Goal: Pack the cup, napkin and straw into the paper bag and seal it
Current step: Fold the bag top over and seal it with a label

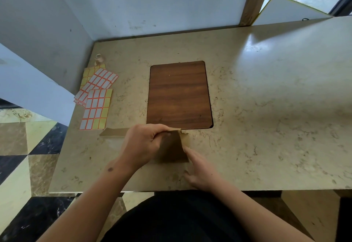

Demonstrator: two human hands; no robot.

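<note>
Paper bag [172,149] handled at counter [266,108] edge.
Left hand [142,144] pinches bag's top edge; right hand [200,171], fingers extended, presses its side. Label sheets [96,108]: blank.

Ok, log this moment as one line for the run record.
stage: opening bag | left hand: grips paper bag top edge | right hand: fingers at bag's side | cup, napkin, straw: not visible | sticker sheets: untouched

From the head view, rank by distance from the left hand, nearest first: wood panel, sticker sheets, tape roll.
1. Wood panel: just beyond the left hand, slightly right.
2. Sticker sheets: far-left of the hand, on the table edge.
3. Tape roll: farthest, in the back-left corner.
</note>
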